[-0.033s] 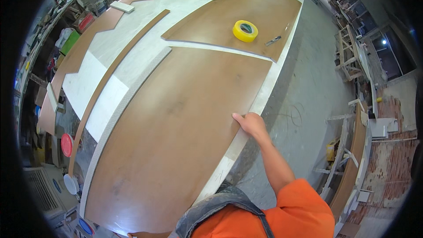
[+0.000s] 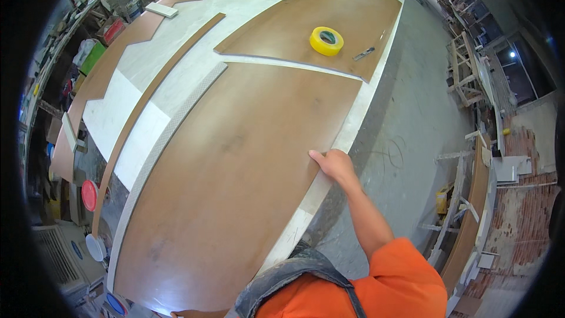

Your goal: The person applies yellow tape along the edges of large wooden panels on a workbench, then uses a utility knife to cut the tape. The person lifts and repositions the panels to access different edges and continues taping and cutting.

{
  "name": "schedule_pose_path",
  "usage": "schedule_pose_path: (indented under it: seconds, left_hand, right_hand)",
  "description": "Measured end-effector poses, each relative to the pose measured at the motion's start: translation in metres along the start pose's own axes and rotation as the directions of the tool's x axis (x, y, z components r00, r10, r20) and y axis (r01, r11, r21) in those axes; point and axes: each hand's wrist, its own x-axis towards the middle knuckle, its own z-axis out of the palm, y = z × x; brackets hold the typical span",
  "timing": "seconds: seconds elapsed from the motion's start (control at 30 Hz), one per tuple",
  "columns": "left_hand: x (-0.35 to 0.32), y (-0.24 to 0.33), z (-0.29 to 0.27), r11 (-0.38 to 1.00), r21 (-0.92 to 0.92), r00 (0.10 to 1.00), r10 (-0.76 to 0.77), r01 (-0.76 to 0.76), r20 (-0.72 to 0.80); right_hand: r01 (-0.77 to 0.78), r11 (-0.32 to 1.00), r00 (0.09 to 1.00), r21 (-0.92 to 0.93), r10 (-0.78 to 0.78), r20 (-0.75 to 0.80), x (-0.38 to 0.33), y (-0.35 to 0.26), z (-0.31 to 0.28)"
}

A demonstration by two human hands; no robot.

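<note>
A large brown panel (image 2: 235, 171) lies flat in front of me, with a pale edge along its left side. My right hand (image 2: 333, 165) grips its right edge, the thumb on top and the other fingers curled over the side, partly hidden. At the bottom rim only a sliver of my left hand (image 2: 197, 314) shows beside the panel's near end; its fingers cannot be made out. Beyond a narrow gap lies a second brown panel (image 2: 312, 12). On that one rest a roll of yellow tape (image 2: 318, 47) and a small utility knife (image 2: 364, 54).
Both panels lie on a long white table (image 2: 130, 123). Left of them are a thin curved brown strip (image 2: 141, 103) and a zigzag-edged brown board (image 2: 97, 82). Cluttered shelves (image 2: 50, 59) line the left; wooden frames (image 2: 465, 73) stand at the right beyond the grey floor (image 2: 406, 118).
</note>
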Motion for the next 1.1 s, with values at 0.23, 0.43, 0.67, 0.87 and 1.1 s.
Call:
schedule_pose_path:
  seconds: [0.23, 0.43, 0.67, 0.87, 1.1]
  left_hand:
    - [0.010, 0.012, 0.019, 0.999, 0.038, 1.000, 0.016, -0.016, -0.006]
    - [0.021, 0.019, 0.034, 0.997, 0.068, 1.000, 0.022, -0.021, -0.002]
    - [0.028, 0.026, 0.044, 0.996, 0.077, 0.999, 0.036, -0.036, -0.002]
    - [0.032, 0.030, 0.038, 0.997, 0.066, 0.999, 0.046, -0.045, -0.025]
    - [0.038, 0.031, 0.033, 0.996, 0.065, 0.996, 0.063, -0.059, -0.063]
  right_hand:
    - [-0.005, 1.000, 1.000, -0.010, 0.005, 0.008, 0.009, -0.010, -0.002]
    - [-0.006, 1.000, 0.999, 0.021, 0.005, 0.045, 0.010, -0.017, -0.006]
    - [-0.010, 1.000, 0.999, 0.017, 0.010, 0.032, 0.016, -0.016, -0.002]
    - [-0.028, 0.999, 0.998, 0.025, 0.027, 0.051, 0.014, -0.022, -0.004]
    - [-0.010, 1.000, 1.000, 0.025, 0.010, 0.000, 0.017, -0.023, -0.002]
